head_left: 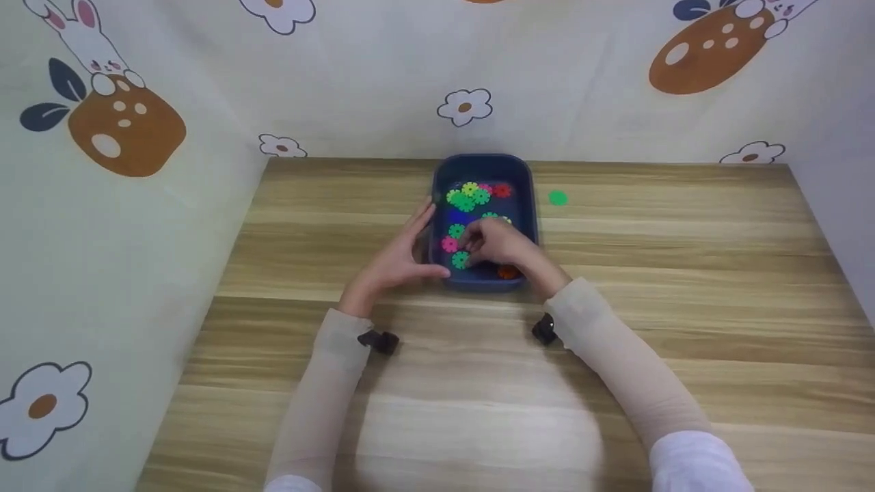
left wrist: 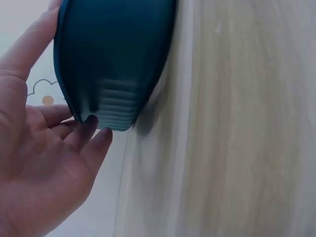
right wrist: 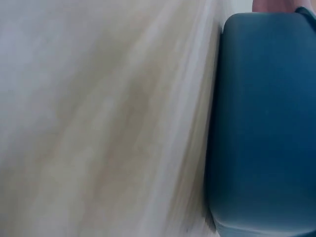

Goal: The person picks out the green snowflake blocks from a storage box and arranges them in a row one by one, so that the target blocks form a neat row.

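Note:
A dark blue tub point(head_left: 443, 171) stands on the table with several toothed plastic discs inside. My left hand point(head_left: 400, 263) holds the tub at its near left corner, fingers along the left wall and thumb at the near rim. The left wrist view shows the same hand point(left wrist: 54, 148) with bent fingers beside the tub point(left wrist: 116, 49). My right hand point(head_left: 499, 240) reaches down into the tub, fingers bent. Its fingertips are right by a green disc point(head_left: 459, 260) and a pink disc point(head_left: 449, 244); I cannot tell whether they pinch one. In the right wrist view the tub's outer wall point(right wrist: 266, 123) hides this hand.
A round green piece point(head_left: 558, 197) lies on the wooden table point(head_left: 649, 273) right of the tub. Farther inside the tub are a red disc point(head_left: 502, 190) and a heap of green discs point(head_left: 465, 201). A patterned curtain point(head_left: 383, 82) borders the table's back edge.

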Tool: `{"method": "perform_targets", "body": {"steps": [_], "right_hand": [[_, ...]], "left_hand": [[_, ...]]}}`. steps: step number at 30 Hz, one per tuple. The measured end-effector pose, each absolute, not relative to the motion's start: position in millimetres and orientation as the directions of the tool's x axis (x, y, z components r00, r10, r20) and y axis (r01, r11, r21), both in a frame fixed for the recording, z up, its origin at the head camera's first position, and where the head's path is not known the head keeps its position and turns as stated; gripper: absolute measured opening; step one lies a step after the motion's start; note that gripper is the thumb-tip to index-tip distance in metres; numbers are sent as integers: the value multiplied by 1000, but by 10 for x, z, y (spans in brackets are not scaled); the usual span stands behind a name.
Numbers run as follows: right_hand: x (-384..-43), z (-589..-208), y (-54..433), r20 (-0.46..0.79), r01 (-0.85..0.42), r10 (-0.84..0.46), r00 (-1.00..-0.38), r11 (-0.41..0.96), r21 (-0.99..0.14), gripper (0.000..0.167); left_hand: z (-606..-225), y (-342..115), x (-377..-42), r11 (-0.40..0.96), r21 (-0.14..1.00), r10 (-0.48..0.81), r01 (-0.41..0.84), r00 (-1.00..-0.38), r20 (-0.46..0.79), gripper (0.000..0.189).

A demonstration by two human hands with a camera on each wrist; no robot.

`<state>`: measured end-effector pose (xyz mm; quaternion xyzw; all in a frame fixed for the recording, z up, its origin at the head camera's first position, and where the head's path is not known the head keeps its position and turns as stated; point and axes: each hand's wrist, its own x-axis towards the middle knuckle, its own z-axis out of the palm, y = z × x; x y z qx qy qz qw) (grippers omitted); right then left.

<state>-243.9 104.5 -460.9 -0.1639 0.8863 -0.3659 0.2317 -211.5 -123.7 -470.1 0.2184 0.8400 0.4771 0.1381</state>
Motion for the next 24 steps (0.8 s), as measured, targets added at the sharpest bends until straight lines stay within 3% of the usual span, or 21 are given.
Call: {"method": "perform_targets", "body": {"steps": [7, 18, 24], "right_hand": [[-2433, -4622, 1027, -271, -181, -486, -831, 697, -694, 26], [-2456, -4648, 1021, -196, -234, -530, -825, 636, -735, 21], [-2457, -4615, 1049, -116, -203, -474, -873, 570, -796, 10]], "left_hand": [[-4663, -1216, -2109, 441, 890, 469, 112, -875, -122, 107], [-4727, -1240, -2119, 278, 960, 456, 47, -886, -88, 92], [-4695, -1216, -2095, 199, 980, 426, 9, -901, -78, 85]]}}
